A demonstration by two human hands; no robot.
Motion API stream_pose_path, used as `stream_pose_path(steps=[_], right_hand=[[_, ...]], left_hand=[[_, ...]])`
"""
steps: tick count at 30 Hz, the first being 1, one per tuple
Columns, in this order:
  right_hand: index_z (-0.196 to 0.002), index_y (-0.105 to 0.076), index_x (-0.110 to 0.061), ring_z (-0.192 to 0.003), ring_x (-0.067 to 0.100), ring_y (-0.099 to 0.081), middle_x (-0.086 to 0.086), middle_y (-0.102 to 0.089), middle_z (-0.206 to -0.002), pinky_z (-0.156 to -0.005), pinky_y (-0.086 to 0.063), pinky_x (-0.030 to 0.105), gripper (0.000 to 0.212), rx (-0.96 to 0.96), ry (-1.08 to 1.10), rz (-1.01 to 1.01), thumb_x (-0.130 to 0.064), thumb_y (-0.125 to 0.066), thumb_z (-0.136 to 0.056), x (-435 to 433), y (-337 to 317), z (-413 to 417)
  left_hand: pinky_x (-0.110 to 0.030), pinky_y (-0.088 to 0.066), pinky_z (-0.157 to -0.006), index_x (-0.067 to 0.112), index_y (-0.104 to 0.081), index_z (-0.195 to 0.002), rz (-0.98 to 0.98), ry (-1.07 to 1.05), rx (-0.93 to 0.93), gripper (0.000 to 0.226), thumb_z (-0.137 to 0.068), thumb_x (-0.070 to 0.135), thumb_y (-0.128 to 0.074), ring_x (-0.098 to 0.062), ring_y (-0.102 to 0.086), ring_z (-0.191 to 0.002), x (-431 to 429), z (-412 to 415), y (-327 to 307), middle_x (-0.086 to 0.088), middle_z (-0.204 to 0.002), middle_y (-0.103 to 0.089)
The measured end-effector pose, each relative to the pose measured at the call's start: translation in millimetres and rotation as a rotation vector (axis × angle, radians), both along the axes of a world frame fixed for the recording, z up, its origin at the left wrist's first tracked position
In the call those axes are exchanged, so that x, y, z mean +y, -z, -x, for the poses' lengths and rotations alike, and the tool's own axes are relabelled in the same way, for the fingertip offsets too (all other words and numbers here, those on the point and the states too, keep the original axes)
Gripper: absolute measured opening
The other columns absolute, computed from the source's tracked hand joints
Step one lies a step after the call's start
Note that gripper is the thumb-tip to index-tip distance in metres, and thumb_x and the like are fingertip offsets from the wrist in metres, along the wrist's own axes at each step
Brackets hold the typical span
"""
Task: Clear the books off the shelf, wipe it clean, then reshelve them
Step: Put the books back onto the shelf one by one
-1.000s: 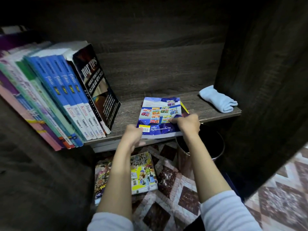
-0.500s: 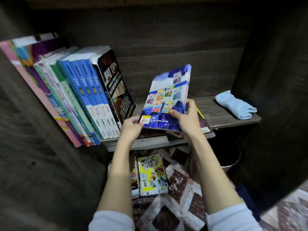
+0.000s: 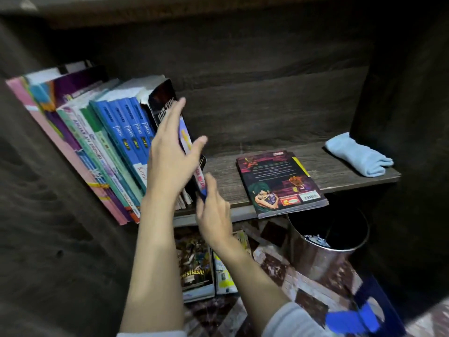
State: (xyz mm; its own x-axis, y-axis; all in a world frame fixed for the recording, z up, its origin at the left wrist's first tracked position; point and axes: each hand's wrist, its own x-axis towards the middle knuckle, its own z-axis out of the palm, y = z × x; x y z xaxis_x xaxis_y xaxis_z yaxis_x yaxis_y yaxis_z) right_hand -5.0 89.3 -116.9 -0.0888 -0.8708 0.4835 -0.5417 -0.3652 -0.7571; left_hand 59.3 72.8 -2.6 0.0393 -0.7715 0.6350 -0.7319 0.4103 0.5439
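One flat book (image 3: 279,183) over shelf (image 3: 223,175) edge

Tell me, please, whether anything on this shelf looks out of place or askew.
The row of books leans left rather than standing upright, and one book lies flat, its front edge overhanging the shelf above a bin. Other books lie on the floor.

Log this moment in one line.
reshelving; left hand presses thin blue book; right hand grips its lower edge; comic flat on shelf
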Motion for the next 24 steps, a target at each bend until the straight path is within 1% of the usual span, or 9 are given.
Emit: stream_pose_path(steps=[3, 5, 8, 10, 12, 14, 16, 19, 24], right_hand=[[-0.144, -0.028, -0.013, -0.102, 0.045, -0.057, 0.021, -0.058, -0.124, -0.083, -0.042, 0.045, 0.054, -0.016, -0.034, -0.097, -0.007, -0.046, -0.094, -11.4, 6.9, -4.2], [-0.146, -0.022, -0.015, -0.101, 0.046, -0.057, 0.022, -0.059, -0.12, -0.081, -0.042, 0.045, 0.056, -0.008, -0.083, -0.156, -0.009, -0.045, -0.095, -19.4, 8.9, -6.3], [-0.148, -0.013, -0.017, -0.104, 0.045, -0.056, 0.022, -0.057, -0.124, -0.082, -0.043, 0.044, 0.06, 0.06, -0.152, -0.222, -0.013, -0.043, -0.097, -31.9, 8.3, -7.1], [-0.149, -0.011, -0.02, -0.105, 0.045, -0.055, 0.024, -0.058, -0.122, -0.082, -0.042, 0.043, 0.062, 0.071, -0.196, -0.248, -0.014, -0.044, -0.097, -38.6, 5.3, -4.4], [-0.149, -0.009, -0.023, -0.104, 0.044, -0.056, 0.025, -0.058, -0.118, -0.082, -0.043, 0.041, 0.064, 0.053, -0.244, -0.294, -0.013, -0.045, -0.097, -46.4, 4.4, 0.2], [-0.148, -0.006, -0.027, -0.105, 0.044, -0.055, 0.025, -0.056, -0.119, -0.085, -0.043, 0.041, 0.065, 0.047, -0.264, -0.353, -0.015, -0.045, -0.097, -56.7, 3.1, 4.0], [-0.148, -0.004, -0.028, -0.109, 0.044, -0.053, 0.026, -0.053, -0.124, -0.089, -0.041, 0.04, 0.066, 0.05, -0.287, -0.396, -0.015, -0.045, -0.098, -67.5, -0.6, 6.9], [-0.148, -0.006, -0.023, -0.116, 0.042, -0.051, 0.027, -0.048, -0.132, -0.092, -0.039, 0.036, 0.066, 0.062, -0.31, -0.416, -0.007, -0.045, -0.097, -80.3, -8.0, 7.3], [-0.147, -0.001, -0.024, -0.119, 0.041, -0.049, 0.027, -0.042, -0.138, -0.096, -0.037, 0.037, 0.071, 0.093, -0.322, -0.441, -0.002, -0.043, -0.095, -100.8, -9.7, 3.9]], left_hand=[[-0.006, -0.011, -0.102, 0.026, -0.042, -0.139, 0.003, -0.008, -0.035, 0.061, -0.084, 0.018, -0.068, -0.006, -0.033, -0.135, -3.0, -7.5, 3.8, 0.01, -0.146, -0.04], [-0.032, -0.01, -0.117, 0.027, -0.05, -0.133, 0.005, -0.027, -0.08, 0.056, -0.081, 0.019, -0.071, -0.008, -0.033, -0.136, -5.7, -10.5, 8.1, 0.011, -0.143, -0.044], [-0.06, 0.007, -0.113, 0.032, -0.048, -0.133, 0.009, -0.144, -0.217, 0.057, -0.081, 0.027, -0.07, -0.013, -0.016, -0.144, -11.4, -18.6, 14.5, 0.015, -0.145, -0.04], [-0.055, 0.007, -0.115, 0.03, -0.045, -0.135, 0.017, -0.15, -0.264, 0.06, -0.081, 0.025, -0.071, -0.016, -0.01, -0.145, -15.3, -24.0, 14.7, 0.013, -0.147, -0.038], [-0.043, -0.005, -0.118, 0.023, -0.043, -0.137, 0.026, -0.115, -0.297, 0.063, -0.081, 0.021, -0.071, -0.02, -0.007, -0.146, -20.9, -26.6, 15.5, 0.008, -0.148, -0.038], [-0.052, -0.004, -0.117, 0.02, -0.042, -0.138, 0.054, -0.134, -0.408, 0.065, -0.081, 0.029, -0.07, -0.022, -0.007, -0.146, -27.8, -26.7, 13.9, 0.003, -0.147, -0.04], [-0.07, 0.011, -0.103, 0.022, -0.04, -0.139, 0.057, -0.259, -0.625, 0.068, -0.08, 0.046, -0.064, -0.02, -0.011, -0.146, -32.6, -26.9, 8.2, 0.004, -0.145, -0.043], [-0.07, 0.013, -0.099, 0.019, -0.039, -0.141, 0.044, -0.357, -0.812, 0.071, -0.082, 0.054, -0.059, -0.016, -0.013, -0.145, -39.9, -29.3, -3.3, 0.002, -0.145, -0.043], [-0.063, 0.018, -0.1, 0.007, -0.038, -0.139, 0.041, -0.423, -0.926, 0.069, -0.087, 0.048, -0.055, -0.019, -0.026, -0.141, -52.7, -27.4, -8.7, -0.006, -0.142, -0.047]])
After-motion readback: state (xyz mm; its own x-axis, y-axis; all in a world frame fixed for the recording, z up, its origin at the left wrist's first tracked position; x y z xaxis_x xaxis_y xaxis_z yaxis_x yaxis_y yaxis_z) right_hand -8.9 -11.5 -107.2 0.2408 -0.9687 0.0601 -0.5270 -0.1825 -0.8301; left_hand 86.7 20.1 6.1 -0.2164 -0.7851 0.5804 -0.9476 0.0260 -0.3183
